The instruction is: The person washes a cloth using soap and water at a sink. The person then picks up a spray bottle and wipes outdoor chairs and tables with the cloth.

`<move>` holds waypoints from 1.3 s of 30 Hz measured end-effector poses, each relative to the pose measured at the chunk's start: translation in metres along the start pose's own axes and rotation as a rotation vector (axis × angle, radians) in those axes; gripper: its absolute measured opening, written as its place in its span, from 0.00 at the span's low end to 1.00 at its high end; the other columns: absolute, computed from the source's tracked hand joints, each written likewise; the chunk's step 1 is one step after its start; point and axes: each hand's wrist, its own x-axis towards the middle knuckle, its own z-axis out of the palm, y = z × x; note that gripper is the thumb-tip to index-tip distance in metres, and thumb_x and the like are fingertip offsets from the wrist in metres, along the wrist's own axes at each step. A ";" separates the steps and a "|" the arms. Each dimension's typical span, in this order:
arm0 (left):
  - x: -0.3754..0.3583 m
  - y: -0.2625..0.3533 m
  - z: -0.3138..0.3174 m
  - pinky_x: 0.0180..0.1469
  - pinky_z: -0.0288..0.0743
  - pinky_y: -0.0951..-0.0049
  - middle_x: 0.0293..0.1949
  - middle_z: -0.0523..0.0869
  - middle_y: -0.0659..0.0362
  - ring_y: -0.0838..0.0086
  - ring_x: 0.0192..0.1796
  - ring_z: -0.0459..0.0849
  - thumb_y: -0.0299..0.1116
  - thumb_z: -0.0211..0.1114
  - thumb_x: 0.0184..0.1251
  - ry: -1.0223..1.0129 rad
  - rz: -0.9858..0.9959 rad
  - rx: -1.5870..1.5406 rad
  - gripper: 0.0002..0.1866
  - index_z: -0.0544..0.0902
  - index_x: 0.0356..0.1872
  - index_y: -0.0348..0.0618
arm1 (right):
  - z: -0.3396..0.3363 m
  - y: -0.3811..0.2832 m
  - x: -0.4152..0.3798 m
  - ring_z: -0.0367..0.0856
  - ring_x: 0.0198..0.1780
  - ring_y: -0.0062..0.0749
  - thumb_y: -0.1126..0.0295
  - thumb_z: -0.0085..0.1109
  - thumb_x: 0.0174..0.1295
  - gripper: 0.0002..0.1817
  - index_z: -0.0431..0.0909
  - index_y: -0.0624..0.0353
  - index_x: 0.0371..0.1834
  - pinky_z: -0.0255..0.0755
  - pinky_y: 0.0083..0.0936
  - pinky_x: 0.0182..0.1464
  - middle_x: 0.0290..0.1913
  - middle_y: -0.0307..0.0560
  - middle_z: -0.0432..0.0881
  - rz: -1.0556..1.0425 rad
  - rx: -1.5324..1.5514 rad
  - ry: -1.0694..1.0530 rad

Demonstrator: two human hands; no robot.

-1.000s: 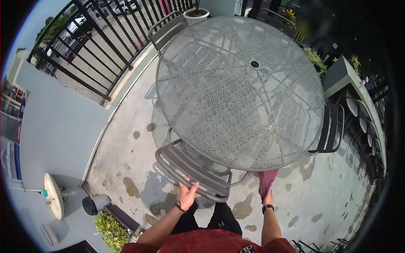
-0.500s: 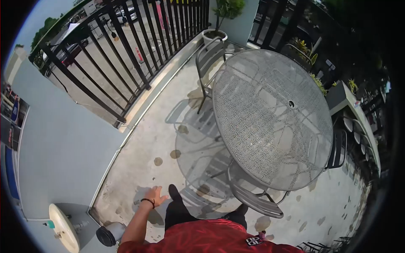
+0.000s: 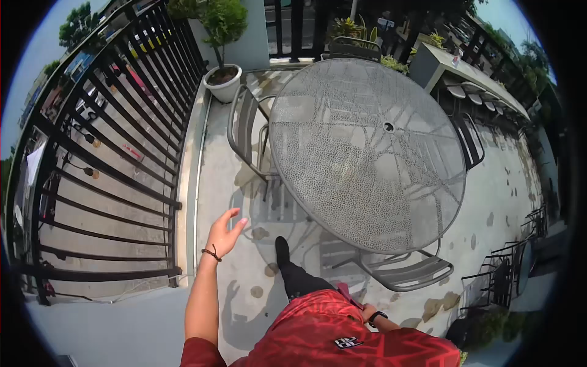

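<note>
My left hand (image 3: 226, 233) is held out over the floor, thumb apart from the fingers, with nothing in it. A dark bracelet circles that wrist. It is nearest to the metal chair (image 3: 244, 125) left of the round table (image 3: 342, 177), touching neither. Close to my waist, my right hand (image 3: 369, 312) is closed at the end of a dark red strip (image 3: 350, 295) beside the red shirt; what it grips is too small to make out. A black band is on the right wrist.
A black railing (image 3: 110, 183) runs along the left. Behind the left chair stands a potted plant (image 3: 224, 82). Another chair (image 3: 413, 272) is at the table's near side, one (image 3: 469, 144) at its right. A counter with stools (image 3: 465, 73) stands back right.
The view has swung left and nearer to the table. My left hand has moved forward, away from my body. My right hand has come into sight at my waist, and one foot has stepped forward.
</note>
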 end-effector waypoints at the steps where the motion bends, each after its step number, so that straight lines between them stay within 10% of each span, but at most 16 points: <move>1: 0.030 -0.009 -0.010 0.51 0.74 0.69 0.49 0.83 0.52 0.64 0.49 0.81 0.43 0.64 0.64 0.032 0.028 0.058 0.25 0.74 0.56 0.35 | 0.003 -0.021 0.015 0.80 0.42 0.58 0.41 0.47 0.60 0.34 0.81 0.67 0.41 0.74 0.41 0.44 0.39 0.64 0.83 -0.025 -0.176 -0.083; 10: 0.263 -0.082 -0.095 0.39 0.72 0.76 0.45 0.81 0.60 0.75 0.38 0.77 0.57 0.56 0.68 0.018 -0.405 -0.365 0.29 0.74 0.57 0.43 | -0.036 -0.207 0.014 0.82 0.38 0.51 0.47 0.54 0.61 0.31 0.80 0.71 0.45 0.76 0.36 0.41 0.39 0.63 0.83 0.139 0.493 0.162; 15: 0.432 -0.067 -0.022 0.40 0.74 0.74 0.43 0.79 0.54 0.73 0.36 0.78 0.60 0.58 0.64 -0.178 -0.202 -0.563 0.36 0.69 0.60 0.37 | -0.008 -0.285 -0.072 0.81 0.32 0.34 0.55 0.63 0.59 0.24 0.80 0.71 0.41 0.76 0.24 0.38 0.34 0.52 0.84 0.395 1.145 0.344; 18: 0.464 -0.059 0.024 0.24 0.70 0.78 0.30 0.75 0.59 0.77 0.23 0.74 0.49 0.63 0.66 -0.087 -0.318 -0.587 0.29 0.67 0.57 0.38 | 0.046 -0.334 -0.108 0.80 0.32 0.34 0.59 0.61 0.61 0.19 0.81 0.70 0.40 0.75 0.23 0.38 0.32 0.50 0.84 0.409 1.331 0.594; 23: 0.468 -0.078 -0.019 0.16 0.64 0.78 0.23 0.71 0.61 0.80 0.18 0.68 0.42 0.58 0.70 -0.339 -0.527 -0.550 0.15 0.72 0.39 0.39 | 0.052 -0.426 -0.118 0.77 0.29 0.32 0.62 0.61 0.61 0.16 0.81 0.68 0.36 0.73 0.24 0.37 0.29 0.49 0.83 0.355 1.102 0.712; 28: 0.484 -0.098 -0.145 0.17 0.60 0.82 0.22 0.68 0.65 0.84 0.17 0.61 0.43 0.57 0.71 -0.322 -0.471 -0.754 0.14 0.71 0.37 0.42 | -0.016 -0.514 -0.133 0.71 0.24 0.30 0.52 0.37 0.73 0.29 0.78 0.68 0.30 0.68 0.30 0.31 0.23 0.47 0.79 0.317 1.024 0.675; 30: 0.483 -0.090 -0.197 0.18 0.59 0.83 0.22 0.67 0.66 0.85 0.18 0.60 0.43 0.57 0.71 -0.278 -0.447 -0.680 0.14 0.71 0.36 0.43 | -0.051 -0.555 -0.127 0.68 0.23 0.30 0.49 0.24 0.75 0.36 0.77 0.68 0.28 0.66 0.30 0.30 0.21 0.46 0.77 0.241 0.907 0.741; 39: 0.432 -0.074 -0.279 0.18 0.53 0.86 0.20 0.69 0.68 0.87 0.17 0.60 0.36 0.53 0.73 -0.208 -0.336 -0.194 0.10 0.75 0.47 0.41 | -0.186 -0.722 0.085 0.70 0.28 0.40 0.73 0.57 0.55 0.05 0.75 0.64 0.29 0.67 0.29 0.34 0.35 0.49 0.77 -0.722 0.839 0.556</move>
